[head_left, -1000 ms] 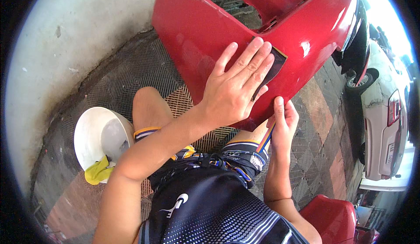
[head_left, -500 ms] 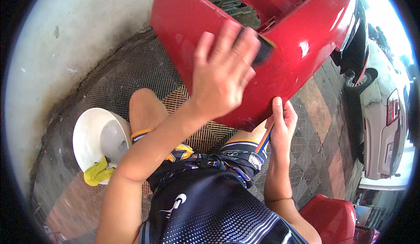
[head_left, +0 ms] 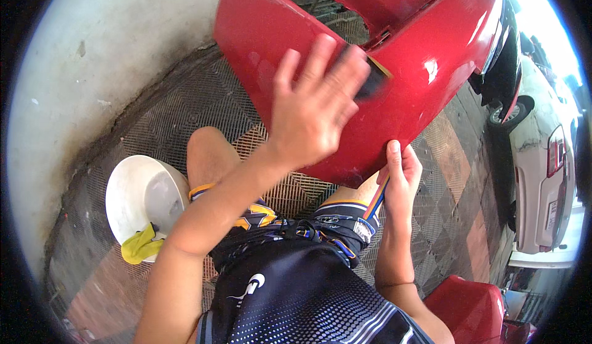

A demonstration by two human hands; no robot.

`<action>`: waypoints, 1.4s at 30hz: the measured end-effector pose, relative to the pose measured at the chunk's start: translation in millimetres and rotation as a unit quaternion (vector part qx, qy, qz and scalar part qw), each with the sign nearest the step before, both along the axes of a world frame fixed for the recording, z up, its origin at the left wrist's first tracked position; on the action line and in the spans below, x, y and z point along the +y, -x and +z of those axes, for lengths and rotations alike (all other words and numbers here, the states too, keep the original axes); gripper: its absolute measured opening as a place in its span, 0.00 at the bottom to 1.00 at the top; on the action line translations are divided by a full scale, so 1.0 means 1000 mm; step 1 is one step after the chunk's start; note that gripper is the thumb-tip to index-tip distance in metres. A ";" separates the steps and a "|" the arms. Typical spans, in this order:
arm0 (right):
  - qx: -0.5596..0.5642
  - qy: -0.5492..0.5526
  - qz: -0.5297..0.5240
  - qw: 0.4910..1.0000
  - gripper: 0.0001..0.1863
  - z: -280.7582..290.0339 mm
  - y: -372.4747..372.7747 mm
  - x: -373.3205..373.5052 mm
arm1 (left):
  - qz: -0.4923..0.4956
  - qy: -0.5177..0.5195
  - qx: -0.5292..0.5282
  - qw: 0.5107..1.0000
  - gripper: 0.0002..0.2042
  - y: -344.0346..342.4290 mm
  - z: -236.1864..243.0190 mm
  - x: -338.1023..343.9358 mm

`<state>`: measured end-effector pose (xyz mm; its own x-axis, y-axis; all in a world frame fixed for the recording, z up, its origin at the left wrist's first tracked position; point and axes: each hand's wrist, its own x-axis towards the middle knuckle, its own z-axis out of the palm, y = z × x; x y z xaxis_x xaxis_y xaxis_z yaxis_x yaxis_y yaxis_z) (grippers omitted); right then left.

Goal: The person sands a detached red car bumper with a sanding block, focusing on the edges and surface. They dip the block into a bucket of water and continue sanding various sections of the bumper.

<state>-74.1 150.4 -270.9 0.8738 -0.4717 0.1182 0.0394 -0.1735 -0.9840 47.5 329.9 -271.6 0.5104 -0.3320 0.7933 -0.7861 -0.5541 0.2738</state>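
Observation:
A large red car bumper leans in front of me, its lower corner between my knees. My left hand lies over its outer face, fingers stretched and slightly blurred. Under those fingers is a black pad with a yellow edge, pressed against the red surface; part of it is hidden by the hand. My right hand grips the bumper's lower edge, thumb on the outer side and the other fingers curled behind. A striped strap or trim hangs beside that hand.
A white bucket stands at my left, a yellow-green cloth draped over its rim. A stained wall curves along the left. Grated tiles cover the floor. A white car is at right; another red part lies lower right.
My left hand and the black pad have shifted only slightly over the bumper. My right hand keeps its grip. The whole view has moved a little.

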 end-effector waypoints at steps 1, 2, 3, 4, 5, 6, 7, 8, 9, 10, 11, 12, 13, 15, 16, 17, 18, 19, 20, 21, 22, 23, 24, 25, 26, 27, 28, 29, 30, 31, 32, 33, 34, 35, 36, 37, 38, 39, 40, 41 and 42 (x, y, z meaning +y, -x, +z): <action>-0.015 0.006 0.002 1.000 0.16 -0.002 -0.001 -0.001 | 0.045 0.000 -0.020 0.999 0.29 -0.017 0.000 0.009; -0.030 0.013 0.005 0.999 0.16 -0.006 -0.003 -0.001 | 0.082 0.011 -0.022 0.996 0.28 -0.025 0.001 0.012; -0.033 0.014 0.003 0.999 0.16 -0.004 -0.004 0.000 | 0.032 0.016 -0.007 0.999 0.28 -0.015 -0.001 0.005; -0.036 0.014 0.000 0.999 0.16 -0.004 -0.004 -0.001 | -0.015 0.019 0.009 1.000 0.28 0.006 0.004 -0.010; -0.025 0.007 -0.005 1.000 0.16 0.002 -0.001 0.001 | -0.059 0.022 0.026 0.998 0.28 0.017 0.006 -0.014; 0.011 0.011 -0.004 1.000 0.16 0.006 0.001 0.001 | -0.067 0.014 0.022 0.997 0.28 0.015 0.003 -0.009; 0.001 0.023 0.005 1.000 0.17 0.002 0.000 -0.001 | -0.011 0.015 0.014 1.000 0.28 0.005 -0.002 -0.002; -0.010 0.036 0.011 0.999 0.17 -0.004 -0.002 -0.004 | 0.042 0.016 0.005 0.999 0.28 -0.013 -0.005 0.009; -0.021 0.049 0.017 0.998 0.17 -0.010 -0.004 -0.006 | 0.095 0.017 -0.004 0.995 0.29 -0.023 -0.008 0.016; -0.016 0.047 0.019 0.999 0.17 -0.013 -0.005 -0.007 | 0.063 0.044 0.025 0.997 0.30 -0.015 -0.008 0.008; -0.015 0.043 0.020 0.999 0.16 -0.014 -0.004 -0.009 | 0.002 0.055 0.031 0.998 0.30 0.002 -0.003 -0.001; -0.002 0.023 0.021 1.000 0.16 -0.010 0.000 -0.007 | -0.039 0.043 0.033 0.998 0.30 0.013 -0.004 -0.007; 0.011 0.004 0.023 1.000 0.16 -0.006 0.001 -0.006 | -0.080 0.032 0.036 0.996 0.30 0.018 -0.004 -0.009; 0.026 0.011 0.018 0.999 0.15 -0.004 0.003 -0.003 | -0.001 0.023 0.036 0.999 0.30 -0.004 -0.007 0.012; 0.026 0.014 0.017 0.999 0.15 -0.005 0.004 -0.003 | 0.034 0.036 0.044 0.998 0.30 -0.009 -0.005 0.014; 0.026 0.016 0.015 0.999 0.15 -0.005 0.005 -0.003 | 0.068 0.049 0.052 0.995 0.30 -0.012 -0.002 0.015; 0.026 0.007 0.017 1.000 0.15 -0.005 0.007 -0.003 | 0.040 0.057 0.069 0.995 0.30 0.000 0.001 0.005; 0.026 -0.004 0.019 0.999 0.15 -0.005 0.009 -0.004 | -0.009 0.062 0.063 0.996 0.31 0.014 -0.001 -0.004; 0.023 -0.013 0.017 1.000 0.15 -0.003 0.011 -0.006 | -0.023 0.040 0.057 0.997 0.31 0.021 -0.004 -0.005; 0.003 0.005 -0.008 1.000 0.15 -0.003 0.007 0.002 | -0.038 0.017 0.050 0.998 0.32 0.025 -0.008 -0.004; -0.001 0.012 0.003 1.000 0.14 -0.009 0.006 0.000 | -0.003 0.005 0.060 0.998 0.32 0.024 -0.011 0.004; -0.010 0.022 0.011 1.000 0.14 -0.011 0.005 -0.002 | 0.028 -0.003 0.064 0.998 0.33 0.022 -0.012 0.010; -0.022 0.027 0.019 0.999 0.14 -0.008 0.004 0.000 | -0.001 0.024 0.083 0.996 0.34 0.028 -0.013 0.005; -0.035 0.031 0.027 0.999 0.14 -0.004 0.004 0.003 | -0.027 0.040 0.086 0.995 0.35 0.039 -0.007 -0.006; -0.046 0.032 0.033 0.998 0.14 -0.002 0.004 0.004 | -0.030 0.069 0.083 0.994 0.36 0.045 0.002 -0.023; -0.069 0.032 0.037 0.996 0.14 -0.005 0.004 0.003 | -0.032 0.098 0.081 0.991 0.36 0.051 0.014 -0.042; -0.043 0.032 0.030 0.998 0.14 -0.006 0.011 -0.004 | -0.037 0.092 0.060 0.993 0.38 0.047 0.034 -0.061; -0.080 0.089 0.051 0.992 0.11 -0.011 0.011 -0.006 | -0.033 0.102 0.005 0.994 0.37 0.038 0.052 -0.080; -0.048 0.082 0.060 0.994 0.12 -0.013 0.017 -0.017 | -0.048 0.120 -0.008 0.992 0.34 0.030 0.077 -0.104; -0.017 0.071 0.072 0.995 0.12 -0.014 0.025 -0.024 | -0.043 0.119 -0.033 0.991 0.32 0.021 0.099 -0.124; -0.010 0.038 0.064 0.997 0.13 -0.009 0.025 -0.019 | -0.008 0.101 -0.058 0.993 0.33 0.012 0.113 -0.138; -0.005 0.005 0.057 0.998 0.13 0.001 0.023 -0.013 | -0.032 0.097 -0.052 0.993 0.33 0.014 0.110 -0.133; 0.039 0.001 0.046 0.998 0.14 0.011 0.022 -0.004 | -0.051 0.090 -0.050 0.993 0.33 0.012 0.106 -0.120; 0.015 0.004 0.054 0.998 0.14 0.007 0.019 -0.004 | -0.078 0.086 -0.048 0.992 0.34 0.013 0.103 -0.108; -0.012 0.008 0.055 0.998 0.14 0.000 0.018 -0.005 | -0.098 0.060 -0.007 0.993 0.37 0.024 0.084 -0.084; -0.041 0.015 0.057 0.997 0.14 -0.001 0.018 -0.007 | -0.092 0.053 0.013 0.994 0.41 0.038 0.059 -0.061; -0.010 0.018 0.049 0.999 0.14 0.001 0.015 -0.007 | -0.071 0.036 0.058 0.995 0.43 0.052 0.038 -0.040; -0.046 0.035 0.045 0.997 0.14 -0.007 0.010 -0.010 | -0.062 0.012 0.092 0.994 0.43 0.064 0.028 -0.031; -0.025 0.043 0.032 0.998 0.15 -0.013 0.010 -0.011 | -0.053 0.032 0.081 0.995 0.43 0.062 0.030 -0.040; -0.018 0.043 0.026 0.999 0.16 -0.011 0.010 -0.009 | -0.043 0.053 0.069 0.995 0.43 0.060 0.039 -0.053; -0.009 0.042 0.022 0.999 0.17 -0.011 0.011 -0.009 | -0.039 0.028 0.051 0.998 0.42 0.051 0.052 -0.070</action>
<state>-84.9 141.6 -281.8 0.8912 -0.4199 0.1716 0.0669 -0.2524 -0.9653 -3.4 259.6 -219.8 0.5635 -0.3302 0.7573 -0.7929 -0.4733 0.3837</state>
